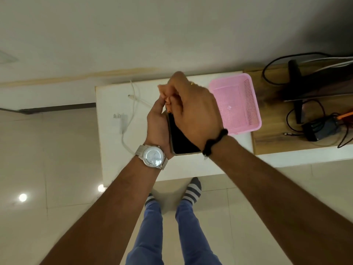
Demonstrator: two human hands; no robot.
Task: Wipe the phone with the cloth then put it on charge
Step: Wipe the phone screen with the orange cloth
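A dark-screened phone (181,139) is held upright above the white table (112,150), its back resting in my left hand (157,125). My right hand (193,109) covers the phone's upper half, fingers curled around a small orange cloth (168,100) pressed against the top edge. Only a scrap of the cloth shows between the fingers. A white charger lies on the table to the left: its plug (119,116) with two pins, its cable (129,119) looping, and the free connector end (130,96) near the back.
A pink plastic basket (252,104) stands on the table at the right of my hands. Beyond it a wooden surface (271,134) carries black cables, a black adapter (319,129) and a monitor stand. The wall is close behind.
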